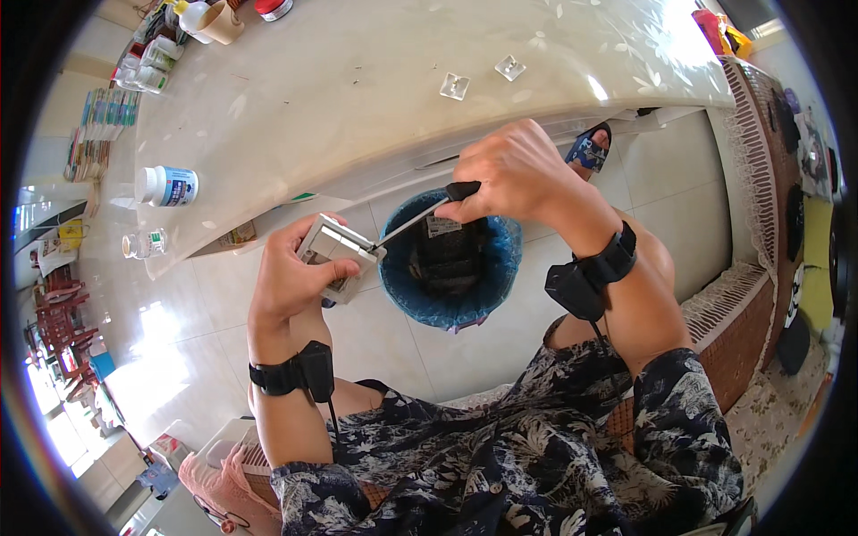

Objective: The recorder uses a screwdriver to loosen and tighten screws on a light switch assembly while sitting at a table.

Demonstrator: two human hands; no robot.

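My left hand [288,277] grips a pale grey rectangular plate [323,239], which looks like a wall switch panel, tilted with its face partly turned up. Fingers wrap its far side and the thumb presses its near edge. My right hand [511,170] is closed around the black handle of a screwdriver [413,221]. Its metal shaft slopes down to the left, and the tip meets the plate's right edge. Beneath the screwdriver stands a bin with a blue liner [411,308], holding a dark package [447,255].
A pale patterned table [340,134] spans the far side. On it lie two clear square pieces, one nearer [454,86] and one farther [510,68], and several tiny dark bits. A white bottle [168,186] and a clear bottle [145,244] stand at its left. A brown bench [733,313] is at right.
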